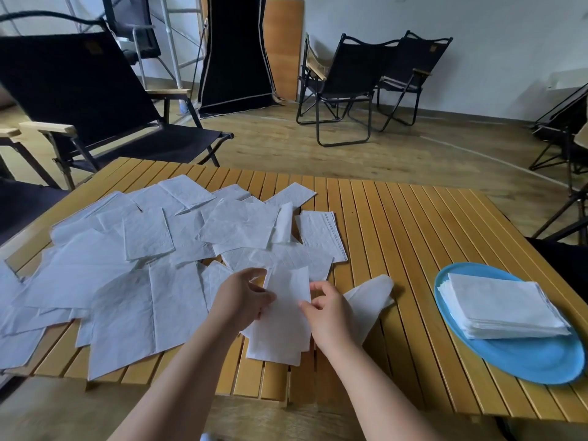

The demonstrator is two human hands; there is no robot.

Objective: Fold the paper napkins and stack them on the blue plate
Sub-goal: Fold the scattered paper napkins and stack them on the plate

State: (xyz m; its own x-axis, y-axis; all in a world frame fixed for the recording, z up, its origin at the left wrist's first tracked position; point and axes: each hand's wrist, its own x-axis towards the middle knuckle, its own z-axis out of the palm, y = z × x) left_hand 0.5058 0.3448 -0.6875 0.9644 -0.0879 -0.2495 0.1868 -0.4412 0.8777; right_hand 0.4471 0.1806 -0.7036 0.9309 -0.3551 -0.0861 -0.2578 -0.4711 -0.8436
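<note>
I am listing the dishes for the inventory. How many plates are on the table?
1. The blue plate lies at the right side of the slatted table, with a stack of folded napkins on it.

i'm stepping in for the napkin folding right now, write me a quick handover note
Left hand and right hand each pinch a side edge of one napkin, lifted slightly over the slatted wooden table.
Blue plate sits at the table's right with a stack of folded napkins on it.
Done: that stack.
Left: finish this napkin, then the many unfolded napkins spread over the table's left half, one small stack behind them, and a loose one under the right hand.
</note>
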